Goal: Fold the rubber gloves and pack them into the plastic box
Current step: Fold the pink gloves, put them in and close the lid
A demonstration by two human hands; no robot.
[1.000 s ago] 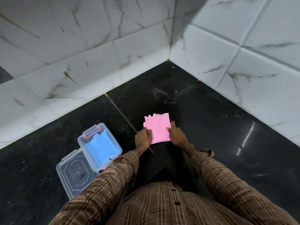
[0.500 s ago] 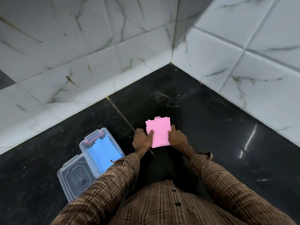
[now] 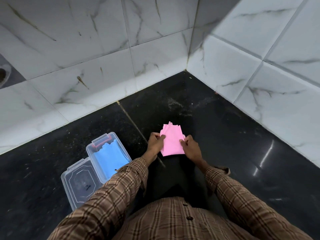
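Item: folded pink rubber gloves point(image 3: 172, 140), being held above the black floor point(image 3: 242, 144), left hand point(image 3: 155, 144) pinching the left edge, right hand point(image 3: 191, 148) pinching the right. Clear plastic box point(image 3: 107, 149) lying open to the left, holding folded blue gloves point(image 3: 110, 157) (hinged lid point(image 3: 81, 184) lying flat beside it).

Black glossy floor point(image 3: 242, 153) w/ white marble-look wall tiles point(image 3: 86, 49) meeting in corner; drain point(image 3: 3, 75) far left.
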